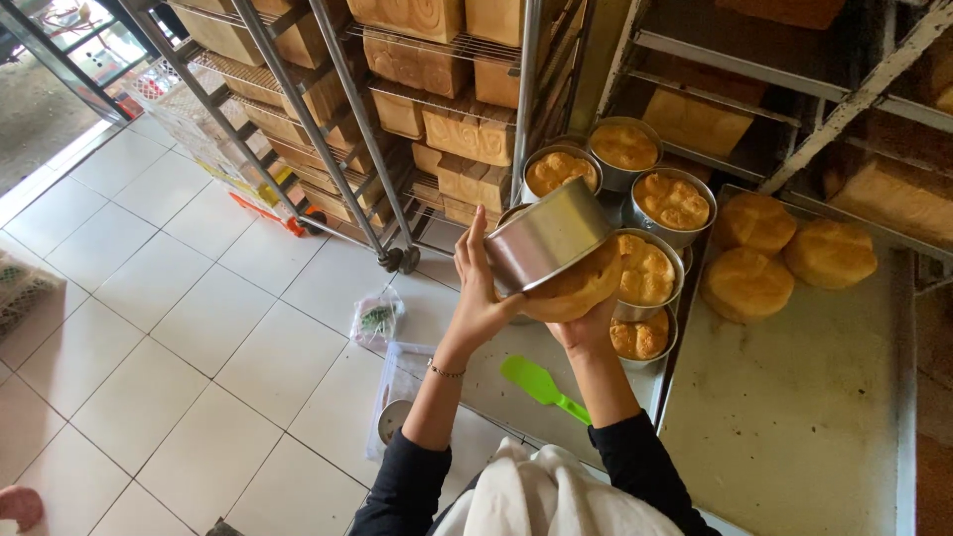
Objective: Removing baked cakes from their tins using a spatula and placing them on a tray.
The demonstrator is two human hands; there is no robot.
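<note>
Demoulding underway: left hand (481, 288) grips tilted round tin (546, 238), right hand (586, 333) cups the bun (576, 288) sliding out, above the worktop (794, 417). Three buns (784, 258) already out on tray; about five filled tins (645, 189) left. Green spatula (541, 385) lies idle.

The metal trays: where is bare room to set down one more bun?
The right tray is bare below the three loose buns, down to its near edge. The left tray has only a small patch, around the green spatula. Its far end is crowded with filled tins.
</note>
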